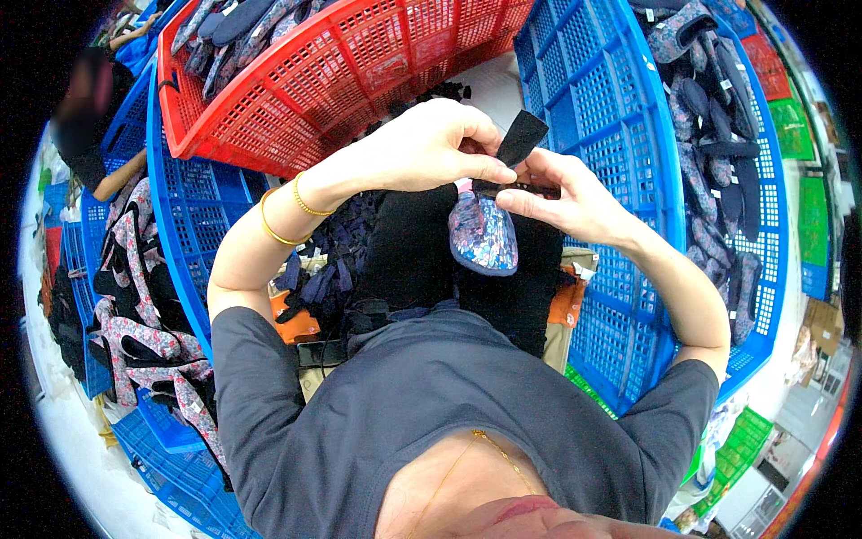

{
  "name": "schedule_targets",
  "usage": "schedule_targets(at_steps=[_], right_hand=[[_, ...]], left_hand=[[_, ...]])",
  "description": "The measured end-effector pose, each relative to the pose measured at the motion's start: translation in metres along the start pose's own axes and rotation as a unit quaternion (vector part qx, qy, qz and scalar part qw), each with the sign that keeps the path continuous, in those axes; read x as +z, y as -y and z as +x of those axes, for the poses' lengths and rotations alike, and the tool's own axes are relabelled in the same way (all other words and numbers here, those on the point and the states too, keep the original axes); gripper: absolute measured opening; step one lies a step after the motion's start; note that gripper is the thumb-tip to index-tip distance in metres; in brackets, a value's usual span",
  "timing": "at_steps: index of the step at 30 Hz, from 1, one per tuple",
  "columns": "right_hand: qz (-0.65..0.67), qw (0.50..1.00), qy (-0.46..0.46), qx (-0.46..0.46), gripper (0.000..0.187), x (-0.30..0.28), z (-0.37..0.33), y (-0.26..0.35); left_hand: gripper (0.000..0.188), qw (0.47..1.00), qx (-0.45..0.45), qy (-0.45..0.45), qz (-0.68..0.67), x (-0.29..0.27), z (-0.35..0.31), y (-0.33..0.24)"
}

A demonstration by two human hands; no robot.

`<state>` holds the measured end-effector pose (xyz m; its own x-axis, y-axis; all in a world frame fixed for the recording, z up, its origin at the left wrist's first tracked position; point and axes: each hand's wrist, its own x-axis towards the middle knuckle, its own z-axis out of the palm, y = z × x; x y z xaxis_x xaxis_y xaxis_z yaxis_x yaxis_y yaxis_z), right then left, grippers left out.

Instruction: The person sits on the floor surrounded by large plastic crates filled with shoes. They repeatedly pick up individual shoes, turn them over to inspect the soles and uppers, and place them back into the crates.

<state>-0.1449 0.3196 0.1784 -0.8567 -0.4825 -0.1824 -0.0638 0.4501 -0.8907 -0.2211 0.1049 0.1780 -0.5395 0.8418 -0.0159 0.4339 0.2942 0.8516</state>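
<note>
To the right of the floral slipper (483, 241), a large slatted blue basket (588, 162), with floral and dark footwear (718, 117) behind its near wall. Beyond the slipper, a tilted red basket (346, 90), with similar pieces inside toward the left. Well left of the slipper, a second blue basket (175, 260), and farther out that way a heap of floral and black pieces (148, 337). Beneath the slipper, a lap in black trousers (404, 247). Left of the slipper, nearer than the left basket, a loose pile of dark strips (328, 251).

Just above the slipper's far end, left fingers (485, 169), bent, thumb against index, pinching a short black strip (523, 136) by its lower end. At the slipper's upper right, right fingers (532, 206), thumb below and index above, pinching a narrow dark band. Slipper hanging just below both sets of fingertips, rounded end toward the body. Black strip jutting up beyond the slipper; whether joined to it, impossible to tell. Farther left of the slipper, two thin gold bracelets (269, 226).
</note>
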Motion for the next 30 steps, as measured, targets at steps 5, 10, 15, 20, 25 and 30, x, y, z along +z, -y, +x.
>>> schedule_targets(at_steps=[5,10,15,20,25,30], right_hand=[[0.029,0.999,0.037,0.008,0.029,-0.004,-0.001,0.002],[0.025,0.999,0.011,0.027,0.024,-0.010,-0.003,-0.004],[0.061,0.989,-0.103,0.086,0.033,-0.030,-0.005,-0.017],[0.065,0.993,-0.066,0.067,0.037,-0.025,-0.005,-0.026],[0.090,0.994,-0.011,0.061,0.026,-0.024,-0.009,-0.016],[-0.016,0.998,0.023,0.048,0.028,-0.020,-0.014,0.001]], left_hand=[[0.031,1.000,-0.002,0.015,0.012,-0.001,0.002,-0.002],[0.031,0.994,-0.086,-0.005,-0.060,-0.019,0.011,0.009],[0.024,0.992,-0.004,-0.058,0.110,-0.012,0.004,0.050],[0.031,0.995,0.056,0.088,-0.003,0.036,-0.026,0.029],[0.026,0.946,-0.099,0.053,-0.303,0.049,-0.037,0.029],[0.028,0.914,-0.084,-0.013,-0.397,0.050,-0.041,0.036]])
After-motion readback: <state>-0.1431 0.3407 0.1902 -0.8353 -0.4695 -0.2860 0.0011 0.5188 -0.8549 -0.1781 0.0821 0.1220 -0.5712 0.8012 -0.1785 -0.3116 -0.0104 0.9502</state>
